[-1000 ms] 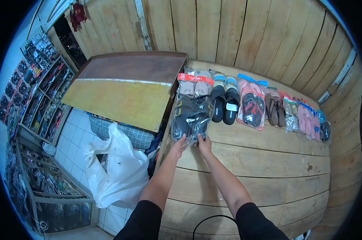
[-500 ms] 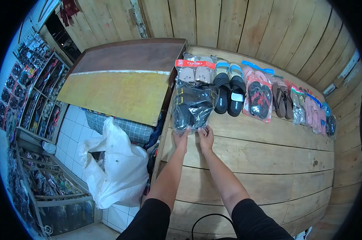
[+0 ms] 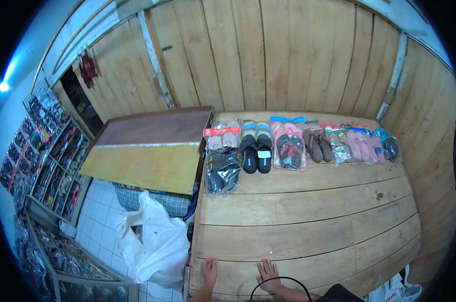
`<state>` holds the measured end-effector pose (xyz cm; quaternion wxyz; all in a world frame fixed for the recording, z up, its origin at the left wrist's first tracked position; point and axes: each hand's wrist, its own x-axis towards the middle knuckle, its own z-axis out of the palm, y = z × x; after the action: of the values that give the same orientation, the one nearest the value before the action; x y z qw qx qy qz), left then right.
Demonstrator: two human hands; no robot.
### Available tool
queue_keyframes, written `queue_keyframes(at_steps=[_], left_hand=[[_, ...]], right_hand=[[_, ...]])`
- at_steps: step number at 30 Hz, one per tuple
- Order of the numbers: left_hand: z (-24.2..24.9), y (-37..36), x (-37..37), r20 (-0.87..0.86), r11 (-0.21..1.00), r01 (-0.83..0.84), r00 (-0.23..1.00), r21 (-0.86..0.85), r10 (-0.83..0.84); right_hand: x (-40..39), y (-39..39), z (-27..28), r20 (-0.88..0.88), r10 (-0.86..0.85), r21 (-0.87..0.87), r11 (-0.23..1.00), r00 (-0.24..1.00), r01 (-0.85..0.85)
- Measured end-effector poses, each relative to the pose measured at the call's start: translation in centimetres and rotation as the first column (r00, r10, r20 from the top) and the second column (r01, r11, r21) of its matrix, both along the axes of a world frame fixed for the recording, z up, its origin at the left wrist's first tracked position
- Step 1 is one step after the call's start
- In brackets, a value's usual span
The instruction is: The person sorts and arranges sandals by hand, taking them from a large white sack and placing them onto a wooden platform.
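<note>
Hands [image 3: 210, 271] flat on platform [image 3: 308, 216], sandals [image 3: 222, 172] beyond

platform [image 3: 308, 221]: bare planks between near edge and shoes, open passage
back: row of sandals [image 3: 298, 146] blocked wall side
left: white bag [image 3: 155, 241] crowded floor gap

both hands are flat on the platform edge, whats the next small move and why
Probably reach the left hand down to the white sack beside the platform. Both it and the right hand are empty on the wooden platform, the bagged black sandals already lie in the row, and bare boards remain in front.
</note>
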<state>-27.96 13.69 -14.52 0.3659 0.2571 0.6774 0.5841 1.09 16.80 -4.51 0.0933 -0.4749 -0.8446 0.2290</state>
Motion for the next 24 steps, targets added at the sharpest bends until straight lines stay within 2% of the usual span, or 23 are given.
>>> queue_keyframes(at_steps=[1, 3, 4, 5, 6, 8, 9, 10, 12, 13, 15, 16, 18, 19, 20, 22, 24], left_hand=[[0.6, -2.8, 0.4, -0.123, 0.995, 0.076, 0.989, -0.063, -0.083], [5.1, -7.6, 3.5, -0.066, 0.995, 0.066, 0.995, -0.069, -0.071], [7.2, -9.9, 4.8, -0.310, 0.985, 0.163, 0.935, -0.062, -0.174], [8.7, -12.0, 5.9, -0.535, 0.965, 0.252, 0.806, -0.077, -0.253], [9.6, -14.0, 7.0, -0.546, 0.963, 0.263, 0.798, -0.068, -0.256], [10.4, -17.6, 8.7, -0.696, 0.817, 0.496, 0.474, -0.296, -0.540], [9.8, -18.5, 8.9, -0.657, 0.711, 0.486, 0.315, -0.507, -0.684], [9.2, -19.3, 9.1, -0.663, 0.706, 0.494, 0.299, -0.508, -0.686], [7.4, -19.3, 8.8, -0.646, 0.641, 0.407, 0.146, -0.651, -0.749], [7.1, -18.6, 9.0, -0.652, 0.635, 0.420, 0.124, -0.649, -0.748], [6.6, -17.3, 9.5, -0.354, 0.352, 0.387, 0.068, -0.852, -0.933], [6.3, -17.2, 9.8, -0.357, 0.345, 0.394, 0.047, -0.852, -0.933], [5.9, -16.8, 10.7, -0.047, 0.114, 0.469, 0.152, -0.876, -0.987], [5.4, -17.4, 11.6, -0.092, 0.134, 0.404, 0.123, -0.905, -0.988], [4.9, -18.2, 12.5, -0.091, 0.120, 0.410, 0.090, -0.904, -0.992], [5.1, -19.7, 15.5, -0.091, 0.110, 0.227, 0.093, -0.968, -0.991], [5.5, -21.1, 18.4, -0.066, 0.086, 0.161, 0.125, -0.983, -0.990]], right_hand=[[1.7, -2.0, 0.8, -0.012, -0.014, 0.020, 1.000, 1.000, 0.015], [4.9, -5.8, 2.5, 0.043, -0.004, -0.048, 0.999, 0.999, 0.007], [6.2, -7.2, 2.9, 0.032, -0.018, -0.035, 0.999, 0.999, 0.020], [7.3, -8.5, 3.2, 0.053, -0.010, -0.056, 0.998, 0.999, 0.013], [8.4, -9.9, 3.4, 0.074, 0.000, -0.079, 0.997, 0.997, 0.006], [9.8, -11.8, 2.0, 0.086, -0.014, -0.039, 0.999, 0.996, 0.018], [10.6, -12.7, 1.3, 0.076, -0.011, -0.098, 0.995, 0.997, 0.018], [11.5, -13.6, 0.6, 0.065, -0.010, -0.156, 0.988, 0.998, 0.020], [12.9, -14.6, -0.2, 0.051, -0.043, -0.164, 0.985, 0.998, 0.051], [13.7, -15.3, -0.9, 0.058, -0.026, -0.184, 0.982, 0.998, 0.036], [15.8, -17.3, -2.0, 0.027, -0.049, -0.226, 0.973, 0.998, 0.054], [17.1, -18.2, -2.1, 0.026, -0.072, -0.223, 0.972, 0.997, 0.075], [20.0, -20.0, -2.0, 0.047, -0.042, -0.310, 0.949, 0.998, 0.055], [21.5, -21.2, -2.4, 0.028, -0.063, -0.300, 0.951, 0.998, 0.068], [23.3, -22.6, -2.8, 0.029, -0.097, -0.301, 0.948, 0.995, 0.101], [27.2, -25.4, -2.3, 0.058, -0.154, -0.321, 0.933, 0.986, 0.165], [31.7, -28.6, -3.2, 0.041, -0.256, -0.332, 0.908, 0.966, 0.255]])
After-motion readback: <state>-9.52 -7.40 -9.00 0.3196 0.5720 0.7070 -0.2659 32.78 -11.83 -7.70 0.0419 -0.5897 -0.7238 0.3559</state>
